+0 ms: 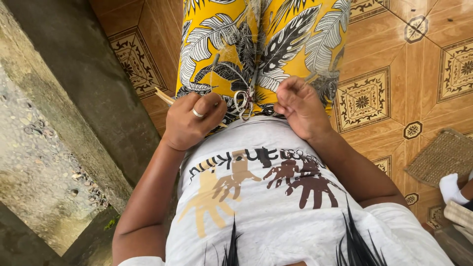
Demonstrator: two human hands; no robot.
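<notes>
Yellow cloth with big grey, white and black leaves covers the person's lap (pixel 224 47), and both bare hands rest at its near edge, close against a pale grey shirt (pixel 276 207) printed with brown and tan handprints. The left hand (pixel 189 120) is curled into a loose fist, fingers pressed together, with a silver ring (pixel 197 114) on one finger. It closes around some thin, pale straw-coloured strips (pixel 163 96), whose ends poke out past the hand toward the concrete side. Just how many strips it holds I cannot tell.

Between the two hands, on the lap, lies a small tangle of whitish looped fibre (pixel 242 102), with fine threads running up along the fold of the cloth. The left thumb sits just beside this loop. The right hand (pixel 301 109) is bent at the knuckles, fingertips bunched together and turned down toward the lap right next to the same loop. It seems to pinch something fine, though the strand itself is too thin to make out, so I cannot say for sure that anything is between those fingers.

Under the legs the floor (pixel 394 64) is glossy brown tile with ornate cream squares. Along the left side runs a rough grey concrete ledge (pixel 74 88), with pebbly ground (pixel 29 162) below it. Off to the right, well apart from the hands, a woven mat (pixel 441 155) lies on the tiles, and a white-socked foot (pixel 451 189) of someone else shows at the edge.
</notes>
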